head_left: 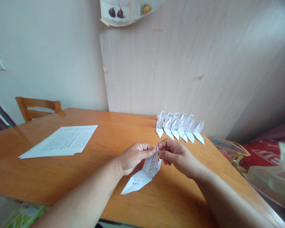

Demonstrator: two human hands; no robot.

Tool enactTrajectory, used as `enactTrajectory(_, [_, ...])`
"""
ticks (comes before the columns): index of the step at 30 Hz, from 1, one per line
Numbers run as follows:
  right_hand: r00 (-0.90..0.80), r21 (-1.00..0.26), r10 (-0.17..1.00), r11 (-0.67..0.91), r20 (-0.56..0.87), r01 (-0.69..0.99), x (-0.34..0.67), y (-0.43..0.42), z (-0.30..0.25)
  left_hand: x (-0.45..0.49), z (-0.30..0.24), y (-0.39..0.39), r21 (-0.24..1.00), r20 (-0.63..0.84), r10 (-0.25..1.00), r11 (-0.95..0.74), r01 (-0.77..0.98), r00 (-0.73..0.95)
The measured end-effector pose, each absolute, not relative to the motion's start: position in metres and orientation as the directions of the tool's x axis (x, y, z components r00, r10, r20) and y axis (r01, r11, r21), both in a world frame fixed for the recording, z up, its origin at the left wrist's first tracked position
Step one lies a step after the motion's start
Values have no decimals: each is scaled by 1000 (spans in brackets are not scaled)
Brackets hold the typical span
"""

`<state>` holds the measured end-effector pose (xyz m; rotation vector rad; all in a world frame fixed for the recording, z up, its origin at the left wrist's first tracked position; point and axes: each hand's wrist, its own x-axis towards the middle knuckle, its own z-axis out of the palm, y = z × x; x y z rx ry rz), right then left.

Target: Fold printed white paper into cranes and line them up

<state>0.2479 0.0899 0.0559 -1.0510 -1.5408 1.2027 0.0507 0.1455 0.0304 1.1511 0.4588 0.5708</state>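
Between my hands is a folded paper crane (144, 172), white with printed characters, its pointed wing angled down toward the lower left. My left hand (137, 156) pinches its upright tip between thumb and fingers. At the same tip, my right hand (174, 153) is closed with thumb and forefinger pressed together on the paper's right side. Behind my hands, several similar folded paper cranes (178, 126) stand in two rows near the wall. A stack of printed paper sheets (66, 141) lies to the left.
The wooden table (114, 126) meets the panelled wall at the back. A wooden chair (39, 104) stands beyond its far left corner. Off the right edge are a red bag (263, 155) and clear plastic. A green package (26, 215) sits below the front left edge.
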Motion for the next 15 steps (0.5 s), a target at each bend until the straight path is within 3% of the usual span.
enactTrajectory(15, [-307, -985, 938, 173, 160, 15, 250, 94, 46, 51, 32, 145, 938, 0, 615, 274, -213, 789])
